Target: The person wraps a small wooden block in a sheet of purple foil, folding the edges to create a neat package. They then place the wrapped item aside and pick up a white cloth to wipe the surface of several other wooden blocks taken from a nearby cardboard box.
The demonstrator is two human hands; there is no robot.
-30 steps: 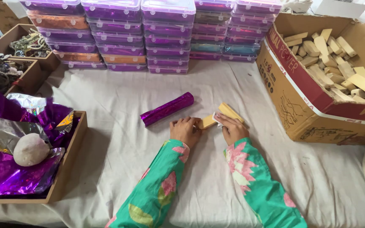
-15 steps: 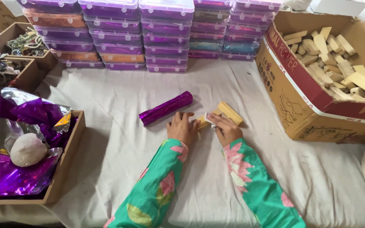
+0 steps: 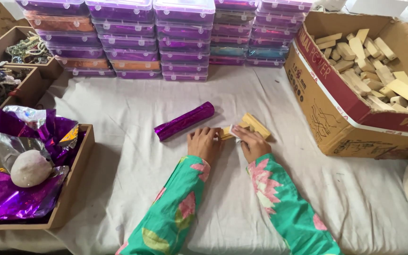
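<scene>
Both hands are down on the cloth-covered surface (image 3: 119, 141), about in the middle. The left hand (image 3: 204, 144) lies palm down with its fingers curled loosely, fingertips touching the near end of a small pile of wooden blocks (image 3: 252, 126); it isn't closed around anything as far as I can see. The right hand (image 3: 251, 143) is pressing its fingers onto the same pile, with a small pale piece (image 3: 234, 131) under the fingertips, though I honestly can't tell if that grip is actually pinching it or just resting on top. So the blocks sit right between and just beyond the two hands. Just left of them, and a bit farther away, lies a shiny purple foil-wrapped roll (image 3: 184, 121), angled, not touching either hand. On the right there's a big cardboard box (image 3: 336, 118) full of loose wooden blocks. Along the far edge, stacks of clear purple-lidded plastic cases (image 3: 180, 42). On the near left, a wooden tray (image 3: 74, 184) holds crumpled purple foil sheets (image 3: 5, 198) and a pale roundish lump (image 3: 30, 167). Sleeves are green with pink flowers.
</scene>
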